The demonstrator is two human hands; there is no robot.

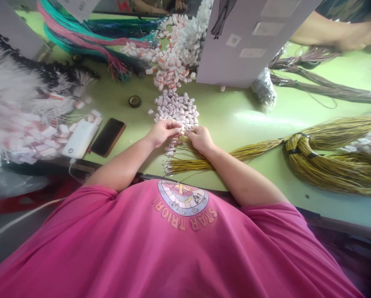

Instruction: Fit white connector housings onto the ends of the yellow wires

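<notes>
My left hand (163, 132) is closed in a pinch on what looks like a small white connector housing, mostly hidden by the fingertips. Close beside it, my right hand (200, 138) pinches the end of a thin wire; the fingers partly cover it. Just beyond both hands lies a heap of small white connector housings (175, 106). Below the hands, a bundle of yellow and black wires (191, 165) lies on the green table, its metal-tipped ends pointing left. A short row of housings (170, 148) sits under my left hand.
A phone (108, 137), a white power bank (80, 138) and a tape roll (135, 101) lie left. Orange-and-white connectors (173, 68) are piled behind. A grey panel (235, 45) stands upright at the back. A coiled wire bundle (324, 165) lies right; another person's arm (324, 31) reaches in beyond.
</notes>
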